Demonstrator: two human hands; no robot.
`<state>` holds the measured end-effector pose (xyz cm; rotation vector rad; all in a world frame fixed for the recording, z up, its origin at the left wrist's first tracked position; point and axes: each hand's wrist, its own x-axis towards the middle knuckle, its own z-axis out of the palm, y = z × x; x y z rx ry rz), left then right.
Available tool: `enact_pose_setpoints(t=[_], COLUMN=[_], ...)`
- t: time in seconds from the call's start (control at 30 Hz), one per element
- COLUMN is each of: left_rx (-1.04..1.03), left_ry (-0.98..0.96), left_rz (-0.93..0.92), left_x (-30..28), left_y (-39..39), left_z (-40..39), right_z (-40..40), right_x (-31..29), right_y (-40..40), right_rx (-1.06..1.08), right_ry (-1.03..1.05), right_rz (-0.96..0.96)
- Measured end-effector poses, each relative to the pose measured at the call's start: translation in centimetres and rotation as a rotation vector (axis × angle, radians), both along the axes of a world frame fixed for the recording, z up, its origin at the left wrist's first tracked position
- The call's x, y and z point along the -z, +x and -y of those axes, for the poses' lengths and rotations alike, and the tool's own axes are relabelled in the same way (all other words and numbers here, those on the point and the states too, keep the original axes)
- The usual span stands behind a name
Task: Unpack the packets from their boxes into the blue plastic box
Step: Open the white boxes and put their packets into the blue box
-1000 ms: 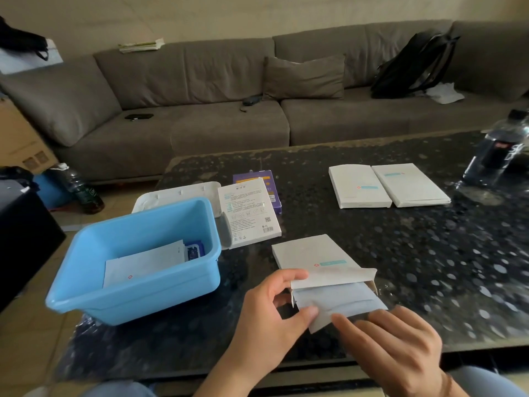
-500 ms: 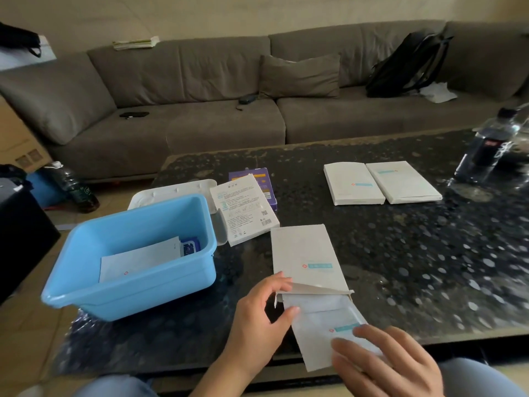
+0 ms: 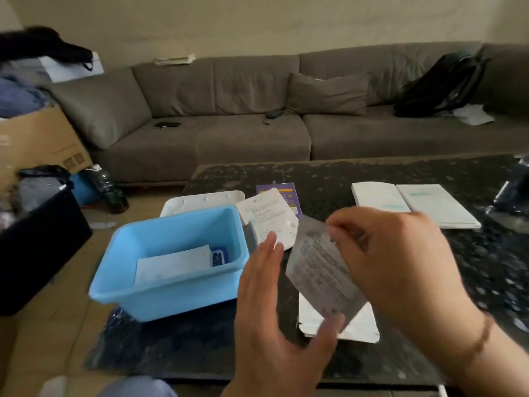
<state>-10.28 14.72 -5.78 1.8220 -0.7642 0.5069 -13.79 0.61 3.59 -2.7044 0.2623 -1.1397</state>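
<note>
right hand (image 3: 400,270) fingers pinch packet (image 3: 320,270) top, above table, right of blue plastic box (image 3: 171,293) | left hand (image 3: 274,319) fingers spread beside | risk: thin pinch slips, packet falls outside box

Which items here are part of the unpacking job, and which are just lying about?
Part of the job:
blue plastic box
packet, pinched by right hand
left hand
opened box
two white boxes

Lying about:
sofa
backpack
cardboard box
</note>
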Motion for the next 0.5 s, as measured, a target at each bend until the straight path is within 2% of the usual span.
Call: enact_pose_setpoints(t=[0.07,0.1,0.17,0.23,0.3,0.37,0.4,0.43,0.5], left_rx=[-0.053,-0.050,0.016,0.010,-0.055,-0.053,-0.019,0.010,0.036], left_ry=[0.050,-0.031,-0.359,-0.633,-0.885,-1.114,-1.184,-1.229,-1.256], left_rz=[-0.135,-0.241,-0.446,-0.503,-0.594,-0.697,-0.739,-0.779,-0.836], left_x=[-1.1,-1.9,-3.1,-4.4,-4.7,-5.5,-5.5,-6.0,-6.4], left_y=[-0.6,-0.6,0.2,1.2,2.4,3.7,4.4,4.8,5.8], left_z=[0.8,1.0,0.7,-0.2,-1.7,-3.2,-3.9,-4.8,-6.4], right_z=[-3.0,-4.7,-7.6,-9.8,-10.4,-9.4,-8.5,-7.8,-7.3], right_x=[-1.5,-1.9,-2.0,-1.9,-1.6,-1.2,-0.9,-0.7,-0.3], right_y=[1.7,2.3,3.2,3.6,4.0,5.2,6.1,7.2,9.2], right_rx=[-0.021,-0.062,-0.159,-0.261,-0.356,-0.347,-0.304,-0.260,-0.298], right_ry=[0.010,0.055,0.181,0.319,0.425,0.492,0.548,0.650,0.991], right_rz=[0.019,0.046,0.054,-0.021,0.039,0.156,0.142,0.023,-0.343])
